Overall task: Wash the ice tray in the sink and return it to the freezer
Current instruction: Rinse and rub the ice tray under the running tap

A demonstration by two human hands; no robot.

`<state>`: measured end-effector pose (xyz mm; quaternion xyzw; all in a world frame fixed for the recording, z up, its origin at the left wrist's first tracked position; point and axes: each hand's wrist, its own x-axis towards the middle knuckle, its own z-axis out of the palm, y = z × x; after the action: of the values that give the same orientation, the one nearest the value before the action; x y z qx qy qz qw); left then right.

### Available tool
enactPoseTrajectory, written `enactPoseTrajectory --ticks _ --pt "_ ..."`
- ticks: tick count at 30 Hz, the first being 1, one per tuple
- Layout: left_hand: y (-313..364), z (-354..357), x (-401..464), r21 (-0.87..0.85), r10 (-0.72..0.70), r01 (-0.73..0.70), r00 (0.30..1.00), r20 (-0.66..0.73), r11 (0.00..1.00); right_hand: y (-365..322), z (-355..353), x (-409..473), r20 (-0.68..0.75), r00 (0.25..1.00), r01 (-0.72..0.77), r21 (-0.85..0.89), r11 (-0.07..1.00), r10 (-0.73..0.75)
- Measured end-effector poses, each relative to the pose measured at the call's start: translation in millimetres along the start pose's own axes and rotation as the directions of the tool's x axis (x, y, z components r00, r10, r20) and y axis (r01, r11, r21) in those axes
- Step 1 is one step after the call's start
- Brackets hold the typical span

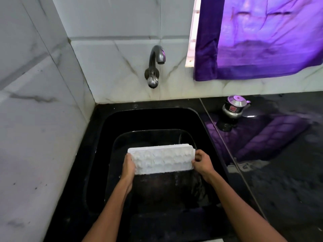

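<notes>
Ice tray held low inside black sink under closed tap, left hand and right hand gripping its short ends; looks light, stiff plastic, likely wet-slippery, so end grips suit

The single head-worn view looks forward and steeply down into the black sink from close above its near edge, with both forearms reaching in from the bottom of the frame. It faces the tiled wall behind the sink, where the tap sits near the frame's middle. Its wide angle also takes in the table right of the sink and the side wall left of it.
</notes>
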<state>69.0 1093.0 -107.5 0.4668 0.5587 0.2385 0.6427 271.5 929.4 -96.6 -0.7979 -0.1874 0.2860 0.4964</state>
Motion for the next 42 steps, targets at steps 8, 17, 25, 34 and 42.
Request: enactPoseTrajectory --ticks 8,17,25,34,42 --pt "66.0 3.8 -54.7 -0.367 0.273 -0.237 0.961 0.046 0.899 -42.8 -18.3 -18.9 -0.082 0.974 0.217 0.079 0.973 -0.21" --pt "92.0 -13.4 -92.1 -0.485 0.577 -0.479 0.814 0.066 0.732 -92.3 -40.7 -43.9 -0.272 0.858 0.504 0.283 0.816 -0.436" --pt "27.4 -14.4 -92.6 -0.311 0.421 -0.357 0.89 0.173 0.881 -26.2 -27.8 -50.8 -0.288 0.906 0.348 0.089 0.933 -0.31" --pt "109.9 -27.3 -114.0 -0.421 0.688 -0.563 0.682 0.249 0.711 -103.2 -59.0 -58.8 -0.43 0.748 0.637 0.252 0.729 -0.505" --pt "55.2 -12.7 -115.4 -0.346 0.54 -0.463 0.824 0.171 0.816 -34.5 -43.4 -43.2 -0.335 0.859 0.45 0.137 0.882 -0.387"
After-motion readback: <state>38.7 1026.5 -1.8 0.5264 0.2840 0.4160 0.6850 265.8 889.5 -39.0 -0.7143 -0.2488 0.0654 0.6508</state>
